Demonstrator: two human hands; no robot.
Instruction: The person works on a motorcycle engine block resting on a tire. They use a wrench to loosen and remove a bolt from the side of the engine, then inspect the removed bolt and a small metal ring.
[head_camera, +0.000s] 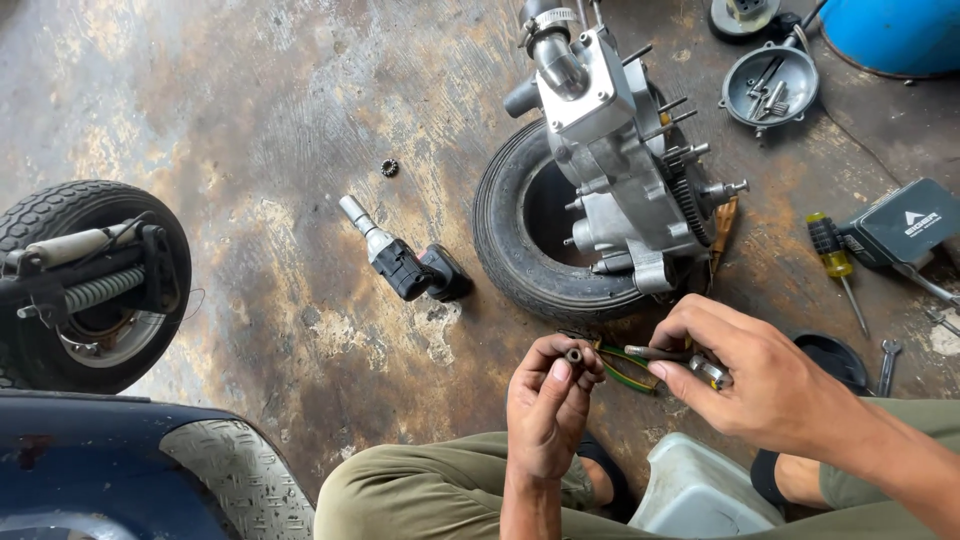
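Below the tyre (530, 260), over the stained floor (250, 150), both hands work close together. Head view only.

Left hand (545, 405): closed into a loose fist, thumb and fingers pinched on a small dark sleeve (574, 354). The sleeve is short, tubular and dull grey, with its open end showing above the fingertips. Its long axis runs roughly upward and away from the person. The forearm rises from the lower edge between the knees, wrist straight.

Right hand (755, 385): partly closed, fingers curled round a bright metal ring (710, 371) and gripping a thin dark rod (655, 352). The rod lies near level, its free end pointing left toward the sleeve, tip just short of it. The ring sits at the fingertips, face tilted; finer detail cannot be told. The forearm enters from the lower right, palm turned down.

A green-yellow wire (625, 365) lies on the floor under both hands.

Surroundings: an engine (620, 150) rests on the tyre. An impact driver (400, 262) lies to the left, well apart. A screwdriver (835, 265) and a spanner (887, 365) lie to the right. A bowl (770, 85) of parts stands beyond the engine.
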